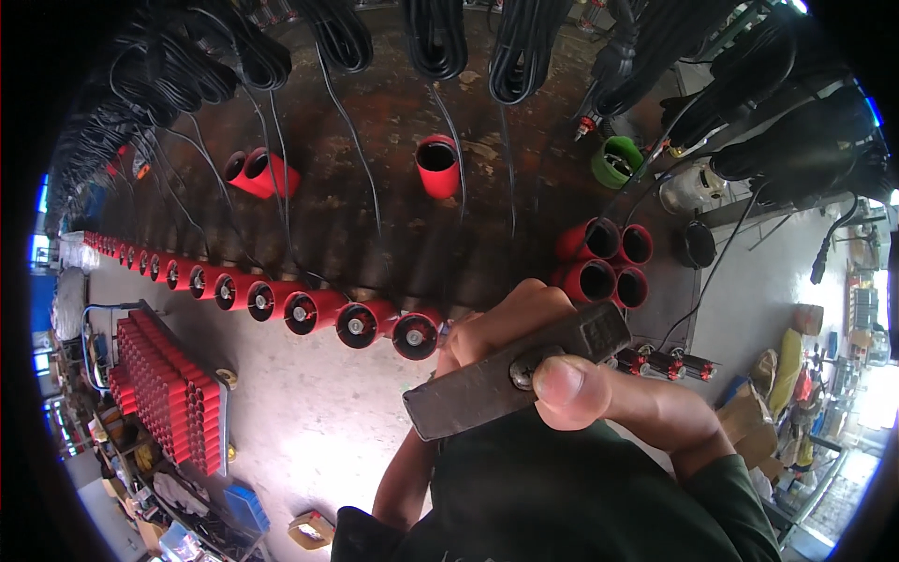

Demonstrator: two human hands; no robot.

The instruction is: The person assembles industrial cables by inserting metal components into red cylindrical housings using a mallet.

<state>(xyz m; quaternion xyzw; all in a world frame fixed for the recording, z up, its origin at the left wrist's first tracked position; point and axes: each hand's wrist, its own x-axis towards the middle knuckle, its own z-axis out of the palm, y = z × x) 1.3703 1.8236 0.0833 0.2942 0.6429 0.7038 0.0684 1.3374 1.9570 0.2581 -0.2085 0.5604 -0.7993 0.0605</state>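
A dark metal hammer (468, 391) is raised close below me, its long block-shaped head tilted up to the right. My right hand (573, 393) is closed on it, the thumb lying beside the round eye in the middle of the head. Just beyond the hammer head, my left hand (515, 320) is bent closed at the bench edge. It is beside the nearest red tube (416, 335) of a long row. Whatever its fingers grip is hidden by the hammer. That tube lies on its side, with a round metal part inside its mouth.
Several red cups (599, 279) cluster right of my hands, with small motor parts (667, 363) nearby. One red cup (438, 169) and a green container (616, 162) stand farther back. Coiled black cables (434, 37) hang overhead. A cart of red tubes (169, 393) stands at left.
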